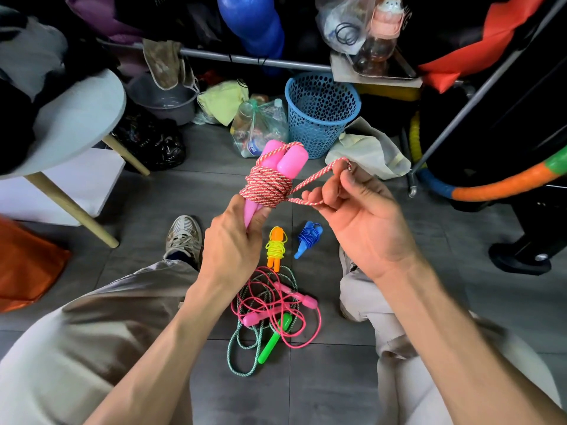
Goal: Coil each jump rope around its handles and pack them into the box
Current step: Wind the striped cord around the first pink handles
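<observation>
My left hand (234, 237) grips the lower ends of two pink handles (282, 159) held upright, with a red-and-white rope (267, 187) wound thickly around them. My right hand (362, 219) pinches the last loop of that rope, stretched out to the right of the coil. On the floor between my legs lie an orange-handled rope (276, 248) wound in yellow cord, a coiled blue rope (310, 237), and a loose tangle of a pink rope (276, 302) with a green-handled rope (271, 342). No box is in view.
A blue mesh basket (322, 111) stands at the back, beside a bag of plastic bottles (257, 127). A round grey table (76, 118) with wooden legs is on the left. A hula hoop (497, 185) and a metal rack (254, 59) crowd the right and back.
</observation>
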The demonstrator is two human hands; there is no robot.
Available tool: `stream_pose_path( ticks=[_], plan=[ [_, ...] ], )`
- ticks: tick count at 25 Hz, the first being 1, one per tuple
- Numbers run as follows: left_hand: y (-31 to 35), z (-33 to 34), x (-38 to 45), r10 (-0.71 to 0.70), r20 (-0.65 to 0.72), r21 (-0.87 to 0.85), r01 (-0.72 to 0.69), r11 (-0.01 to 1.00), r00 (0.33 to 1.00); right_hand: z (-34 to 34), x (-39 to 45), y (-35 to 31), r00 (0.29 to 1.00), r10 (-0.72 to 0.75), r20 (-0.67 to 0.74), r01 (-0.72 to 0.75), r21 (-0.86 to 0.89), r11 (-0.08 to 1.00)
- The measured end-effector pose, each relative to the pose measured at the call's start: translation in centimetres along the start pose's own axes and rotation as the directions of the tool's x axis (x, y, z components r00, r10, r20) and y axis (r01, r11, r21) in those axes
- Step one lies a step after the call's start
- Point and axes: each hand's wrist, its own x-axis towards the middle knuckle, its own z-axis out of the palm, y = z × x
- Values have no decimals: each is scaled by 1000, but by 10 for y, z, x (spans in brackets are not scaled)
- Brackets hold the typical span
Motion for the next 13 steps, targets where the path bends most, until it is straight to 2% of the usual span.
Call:
stream_pose_path(
  ticks=[2,5,7,9,11,13],
  plan=[
    [-2,1,0,8,-14,52,-7,999,1000,-2,-1,2,998,42,56,-37,-79,996],
    [-6,1,0,-4,10,189,2,982,1000,-3,-3,5,978,130,163,-54,-402,914],
    [-7,3,-4,5,105,266,-33,963,994,-5,-2,2,982,127,141,-3,-657,754],
    [-6,6,-12,44,237,248,-104,963,971,-11,2,-3,992,70,104,46,-823,566],
    [-2,8,-18,84,346,177,-153,972,935,-15,5,-7,995,53,89,56,-897,439],
    [0,8,-21,124,425,154,-207,966,897,-15,6,-10,993,89,82,42,-924,381]
  ],
)
